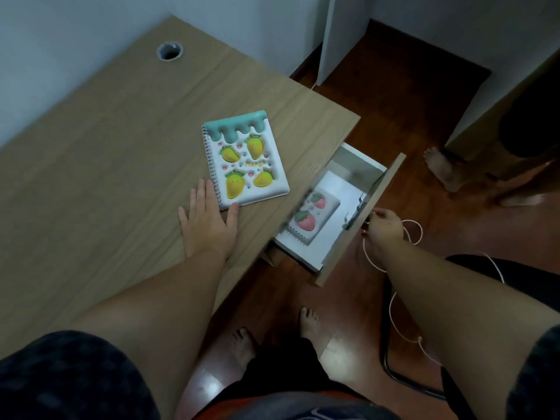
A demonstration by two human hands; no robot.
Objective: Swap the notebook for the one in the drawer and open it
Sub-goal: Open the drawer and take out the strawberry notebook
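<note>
**A:** What is in the drawer (pixel 330 204)?

**B:** It stands pulled out from under the right edge of the wooden desk (pixel 106 165). Inside, on the white bottom, lies a strawberry notebook (pixel 312 216), closed, cover up, with two pink strawberries on it. Its far end is hidden under the desk edge and the picture is blurred there. Behind it there is a white shape that I cannot name.

**A:** And the other notebook?

**B:** The mango notebook (pixel 245 162) lies closed on the desk, near the right edge, spiral binding on its left side. The cover shows four yellow mangoes and a teal drip along the top.

**A:** How are the hands?

**B:** The left hand (pixel 209 219) lies flat on the desk, palm down, fingers spread, grasping nothing. The thumb touches the near corner of the mango notebook and the fingertips lie just beside the spiral. The right hand (pixel 385 228) is at the outer face of the drawer front, fingers curled at the handle; the grip itself is hidden, so I cannot tell if it is closed on it.

**A:** Anything else nearby?

**B:** A white cable (pixel 394 298) loops by the right forearm, and a round cable hole (pixel 169 51) sits at the far end of the desk.
</note>
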